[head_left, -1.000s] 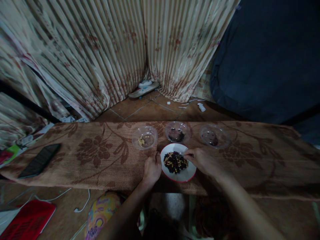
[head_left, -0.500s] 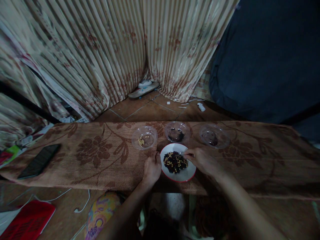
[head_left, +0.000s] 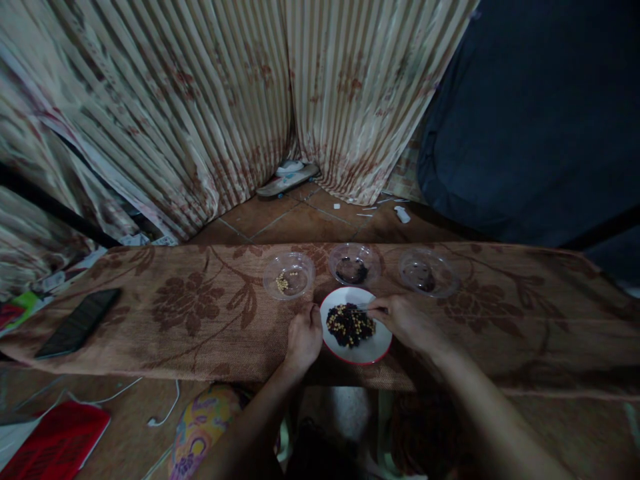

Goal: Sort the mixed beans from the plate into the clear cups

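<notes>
A white plate with a red rim (head_left: 373,347) sits on the cloth-covered table (head_left: 200,313) and holds a heap of mixed dark and pale beans (head_left: 350,324). My left hand (head_left: 304,337) rests curled against the plate's left edge. My right hand (head_left: 407,321) is pinched on thin metal tweezers (head_left: 364,308) whose tips reach over the beans. Behind the plate stand three clear plastic bowls: the left bowl (head_left: 289,275) with pale beans, the middle bowl (head_left: 355,264) with dark beans, the right bowl (head_left: 429,272) with a few dark bits.
A black phone (head_left: 80,322) lies at the table's left end. Striped curtains (head_left: 210,100) hang behind, with a sandal (head_left: 293,177) on the tiled floor. A dark blue mass (head_left: 535,113) fills the right. A red item (head_left: 55,443) and white cable (head_left: 165,407) lie lower left.
Almost nothing has moved; the tweezers' tips shift slightly over the beans while both hands stay at the plate.
</notes>
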`<act>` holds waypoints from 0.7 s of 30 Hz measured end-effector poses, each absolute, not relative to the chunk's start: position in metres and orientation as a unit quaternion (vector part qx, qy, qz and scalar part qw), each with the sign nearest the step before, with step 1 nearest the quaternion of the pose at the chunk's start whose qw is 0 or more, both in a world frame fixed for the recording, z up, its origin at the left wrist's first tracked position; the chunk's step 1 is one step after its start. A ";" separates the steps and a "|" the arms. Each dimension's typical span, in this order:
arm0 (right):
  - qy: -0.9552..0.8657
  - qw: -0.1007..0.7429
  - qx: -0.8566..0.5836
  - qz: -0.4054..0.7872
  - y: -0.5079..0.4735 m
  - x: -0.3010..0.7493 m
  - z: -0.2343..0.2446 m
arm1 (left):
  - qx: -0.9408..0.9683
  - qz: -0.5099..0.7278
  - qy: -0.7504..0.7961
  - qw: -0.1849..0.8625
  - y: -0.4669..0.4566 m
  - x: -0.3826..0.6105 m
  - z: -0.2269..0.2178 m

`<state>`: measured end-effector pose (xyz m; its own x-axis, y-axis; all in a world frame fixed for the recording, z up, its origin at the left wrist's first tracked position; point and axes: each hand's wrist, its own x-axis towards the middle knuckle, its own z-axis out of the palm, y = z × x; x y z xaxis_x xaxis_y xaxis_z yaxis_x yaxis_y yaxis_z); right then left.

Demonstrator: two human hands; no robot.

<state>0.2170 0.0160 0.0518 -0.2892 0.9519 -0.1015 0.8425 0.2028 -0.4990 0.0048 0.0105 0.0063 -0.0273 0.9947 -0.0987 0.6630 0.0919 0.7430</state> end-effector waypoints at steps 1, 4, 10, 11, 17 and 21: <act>-0.765 0.118 -0.585 0.243 0.016 0.217 0.053 | 0.621 0.262 0.667 0.317 0.011 0.005 0.006; -0.754 0.129 -0.590 0.259 0.016 0.218 0.058 | 0.622 0.261 0.666 0.318 0.011 0.004 0.006; -0.727 0.219 -0.607 0.237 0.020 0.229 0.061 | 0.620 0.260 0.665 0.325 0.011 0.005 0.006; -0.723 0.238 -0.606 0.231 0.022 0.230 0.060 | 0.621 0.260 0.664 0.324 0.011 0.005 0.006; -0.693 0.286 -0.641 0.161 0.038 0.238 0.051 | 0.623 0.255 0.667 0.317 0.011 0.004 0.007; -0.690 0.244 -0.672 0.111 0.049 0.240 0.042 | 0.621 0.260 0.666 0.320 0.011 0.004 0.007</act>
